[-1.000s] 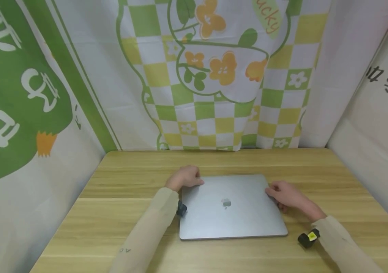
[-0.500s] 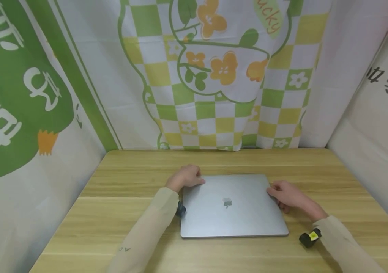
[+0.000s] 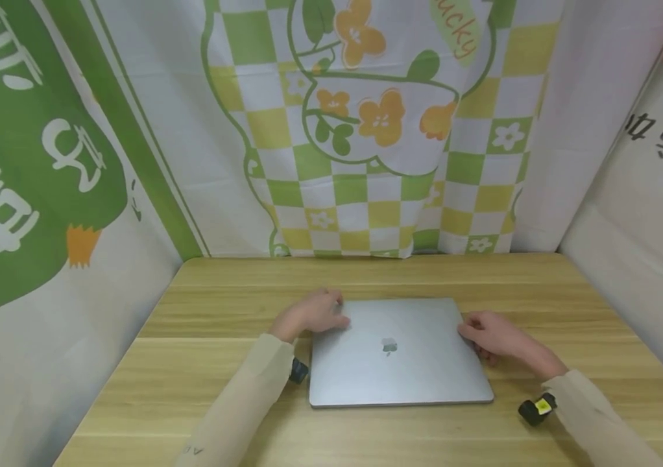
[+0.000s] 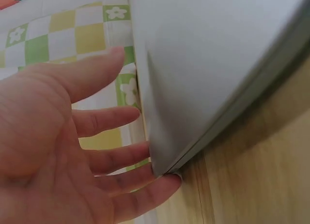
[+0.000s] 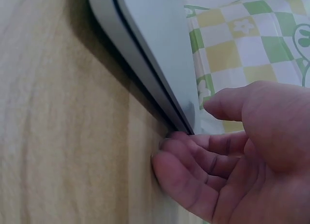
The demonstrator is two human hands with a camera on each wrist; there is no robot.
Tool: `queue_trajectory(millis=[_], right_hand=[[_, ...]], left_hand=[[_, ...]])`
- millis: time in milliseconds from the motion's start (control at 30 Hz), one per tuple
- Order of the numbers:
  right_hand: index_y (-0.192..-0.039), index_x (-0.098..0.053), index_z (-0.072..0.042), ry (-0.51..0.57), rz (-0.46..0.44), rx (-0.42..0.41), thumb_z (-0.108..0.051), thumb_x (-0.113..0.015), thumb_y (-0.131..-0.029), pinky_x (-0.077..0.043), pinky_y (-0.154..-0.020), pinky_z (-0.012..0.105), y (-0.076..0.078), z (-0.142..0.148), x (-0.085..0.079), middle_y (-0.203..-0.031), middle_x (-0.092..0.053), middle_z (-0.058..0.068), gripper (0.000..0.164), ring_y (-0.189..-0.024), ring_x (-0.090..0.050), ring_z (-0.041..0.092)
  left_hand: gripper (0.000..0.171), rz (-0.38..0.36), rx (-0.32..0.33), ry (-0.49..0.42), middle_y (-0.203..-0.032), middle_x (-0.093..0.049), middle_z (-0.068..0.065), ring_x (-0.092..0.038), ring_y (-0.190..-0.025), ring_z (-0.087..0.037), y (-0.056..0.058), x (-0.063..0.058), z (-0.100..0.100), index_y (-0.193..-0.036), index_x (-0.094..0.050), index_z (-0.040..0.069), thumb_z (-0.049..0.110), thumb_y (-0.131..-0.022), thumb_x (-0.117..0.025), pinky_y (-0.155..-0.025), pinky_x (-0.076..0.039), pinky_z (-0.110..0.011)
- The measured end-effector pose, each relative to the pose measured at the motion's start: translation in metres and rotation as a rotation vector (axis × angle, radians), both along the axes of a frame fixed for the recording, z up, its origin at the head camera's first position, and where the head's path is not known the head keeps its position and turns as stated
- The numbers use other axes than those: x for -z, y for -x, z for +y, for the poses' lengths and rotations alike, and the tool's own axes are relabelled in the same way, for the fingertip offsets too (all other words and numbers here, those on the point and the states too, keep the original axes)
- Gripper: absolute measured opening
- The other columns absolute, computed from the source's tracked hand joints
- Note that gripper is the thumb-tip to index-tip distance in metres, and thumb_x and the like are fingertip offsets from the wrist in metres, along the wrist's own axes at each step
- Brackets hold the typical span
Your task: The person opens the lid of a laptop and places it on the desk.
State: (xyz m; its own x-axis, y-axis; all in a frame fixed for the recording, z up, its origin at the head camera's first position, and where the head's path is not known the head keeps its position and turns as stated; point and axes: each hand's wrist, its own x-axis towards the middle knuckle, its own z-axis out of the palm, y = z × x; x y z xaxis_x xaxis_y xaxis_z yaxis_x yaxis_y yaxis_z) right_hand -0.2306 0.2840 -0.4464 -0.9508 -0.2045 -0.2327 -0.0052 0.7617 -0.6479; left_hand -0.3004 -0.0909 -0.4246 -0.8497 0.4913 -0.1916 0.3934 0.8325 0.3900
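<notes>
A closed silver laptop with an apple logo on its lid lies flat on the wooden table. By its far left corner is my left hand. In the left wrist view, the thumb stands off the lid and the fingers are spread, the lower fingertips at the laptop's edge. On the opposite side my right hand is beside the right edge. The right wrist view shows its thumb apart from the lid, with loosely bent fingers low against the laptop's side.
A small black camera is strapped at the left wrist, another black camera at the right. Behind the table hangs a checked, flower-printed cloth. Printed cloth walls close off both sides.
My left hand has loosened and drawn back a little toward me and left, its thumb and fingers now spread. The right hand has shifted slightly right. The laptop stays in place.
</notes>
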Motion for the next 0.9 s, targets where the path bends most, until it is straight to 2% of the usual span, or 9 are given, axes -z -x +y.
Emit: queue_trajectory(millis=[167,333,567,667,767,900], right_hand=[[-0.084,-0.059,-0.009,-0.072,0.074,-0.053,-0.026,-0.053,-0.101,-0.045,-0.045,0.029,-0.004,-0.001,-0.004,-0.058,-0.053,0.0,0.025,-0.051,-0.051,0.014],[-0.084,-0.062,-0.011,-0.178,0.17,-0.103,-0.025,-0.056,-0.099,-0.042,-0.045,0.026,-0.008,-0.004,-0.008,-0.06,-0.053,-0.003,0.022,-0.052,-0.049,0.011],[-0.084,-0.061,-0.012,-0.258,0.182,-0.117,-0.024,-0.056,-0.098,-0.038,-0.047,0.024,-0.018,-0.01,-0.017,-0.064,-0.052,-0.004,0.019,-0.056,-0.046,0.01],[-0.084,-0.059,-0.013,-0.277,0.182,-0.126,-0.025,-0.056,-0.098,-0.038,-0.046,0.024,-0.022,-0.012,-0.021,-0.064,-0.051,-0.004,0.019,-0.055,-0.045,0.01],[-0.094,-0.063,-0.009,-0.285,0.181,-0.156,-0.027,-0.057,-0.098,-0.04,-0.048,0.024,-0.026,-0.015,-0.024,-0.071,-0.058,-0.004,0.019,-0.058,-0.048,0.009],[-0.111,-0.066,-0.004,-0.309,0.179,-0.197,-0.028,-0.059,-0.097,-0.044,-0.054,0.025,-0.032,-0.021,-0.028,-0.082,-0.066,-0.002,0.028,-0.065,-0.051,0.009]], left_hand=[[0.065,-0.016,0.008,-0.001,-0.151,-0.041,-0.02,-0.042,-0.138,-0.037,-0.013,-0.002,-0.006,-0.145,-0.045,0.011,0.046,-0.094,-0.062,-0.112,-0.039,-0.053],[0.063,0.026,0.044,0.015,-0.147,-0.046,-0.02,-0.044,-0.136,-0.036,-0.025,-0.002,-0.01,-0.142,-0.048,0.008,0.045,-0.093,-0.063,-0.112,-0.039,-0.051],[0.064,-0.011,0.055,-0.004,-0.147,-0.043,-0.023,-0.041,-0.138,-0.038,-0.038,-0.003,-0.016,-0.143,-0.046,0.006,0.043,-0.094,-0.063,-0.113,-0.038,-0.052],[0.063,0.005,0.067,0.002,-0.146,-0.044,-0.023,-0.042,-0.137,-0.037,-0.044,-0.001,-0.019,-0.142,-0.047,0.006,0.043,-0.094,-0.063,-0.111,-0.04,-0.051],[0.063,0.022,0.081,-0.005,-0.144,-0.046,-0.023,-0.044,-0.135,-0.037,-0.051,0.001,-0.023,-0.14,-0.048,0.004,0.042,-0.093,-0.064,-0.11,-0.041,-0.051],[0.064,0.027,0.085,-0.004,-0.147,-0.043,-0.023,-0.042,-0.138,-0.039,-0.061,0.002,-0.028,-0.141,-0.047,0.004,0.042,-0.093,-0.064,-0.113,-0.038,-0.051]])
